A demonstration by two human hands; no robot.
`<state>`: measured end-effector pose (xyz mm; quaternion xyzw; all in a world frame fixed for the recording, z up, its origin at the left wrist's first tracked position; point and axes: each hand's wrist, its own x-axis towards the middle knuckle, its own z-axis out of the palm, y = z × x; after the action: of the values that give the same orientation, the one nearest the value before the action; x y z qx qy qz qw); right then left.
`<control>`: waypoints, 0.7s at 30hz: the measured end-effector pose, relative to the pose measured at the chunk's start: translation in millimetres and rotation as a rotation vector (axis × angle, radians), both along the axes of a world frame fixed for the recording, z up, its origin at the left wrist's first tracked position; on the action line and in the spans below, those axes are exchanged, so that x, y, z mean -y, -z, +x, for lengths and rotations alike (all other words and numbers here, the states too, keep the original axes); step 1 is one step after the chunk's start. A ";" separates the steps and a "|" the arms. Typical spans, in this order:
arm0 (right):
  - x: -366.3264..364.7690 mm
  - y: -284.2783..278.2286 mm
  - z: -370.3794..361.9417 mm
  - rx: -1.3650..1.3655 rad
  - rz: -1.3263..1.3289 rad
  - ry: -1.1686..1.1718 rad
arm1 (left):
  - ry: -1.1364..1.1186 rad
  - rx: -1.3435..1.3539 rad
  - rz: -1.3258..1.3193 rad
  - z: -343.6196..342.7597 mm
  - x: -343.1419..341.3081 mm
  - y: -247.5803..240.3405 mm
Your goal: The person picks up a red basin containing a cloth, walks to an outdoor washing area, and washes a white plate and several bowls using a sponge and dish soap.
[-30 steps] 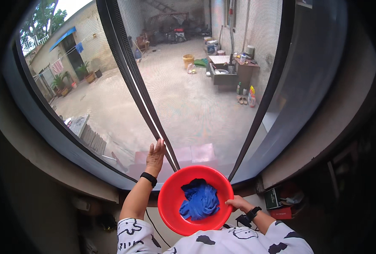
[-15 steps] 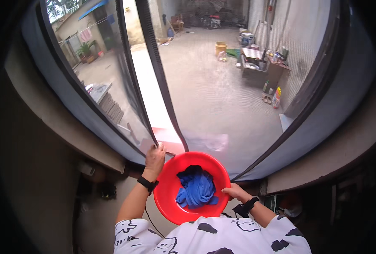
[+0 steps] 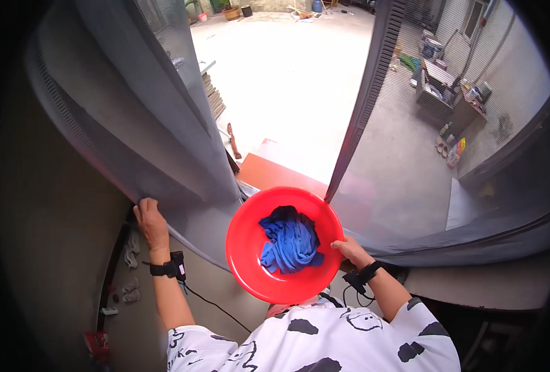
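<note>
My right hand (image 3: 353, 249) grips the right rim of a red plastic basin (image 3: 245, 273), which is tilted a little in front of my body. Inside the basin lies a bunched blue cloth (image 3: 292, 245) with a darker part at its far side. Out to the left, my left hand (image 3: 153, 227) has its fingers closed on the left panel of a grey mesh door curtain (image 3: 182, 161), folded and pulled aside. The curtain's right panel (image 3: 365, 105) hangs with its edge against the basin's far rim.
Between the panels a bright doorway opens onto a concrete yard (image 3: 275, 80). A reddish board (image 3: 281, 172) lies at the threshold. Shoes (image 3: 130, 288) stand on the floor at left. Beyond the right panel is a cluttered washstand (image 3: 442, 84). A black cable (image 3: 216, 305) trails from my left wrist.
My left hand has moved left with the curtain panel, widening the narrow gap into a broad opening. The basin has moved slightly forward, still in my right hand.
</note>
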<state>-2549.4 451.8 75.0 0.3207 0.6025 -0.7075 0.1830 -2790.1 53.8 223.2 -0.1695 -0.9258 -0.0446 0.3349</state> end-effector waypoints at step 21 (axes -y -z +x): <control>159.6 111.5 73.4 0.064 -0.217 1.139 | -0.606 -0.408 -0.426 267.2 601.7 -15.7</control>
<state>-2476.0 292.2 -36.5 0.5950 0.2530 -0.7422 -0.1766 -2522.9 -547.9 238.9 0.0396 -0.8371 0.2826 0.4668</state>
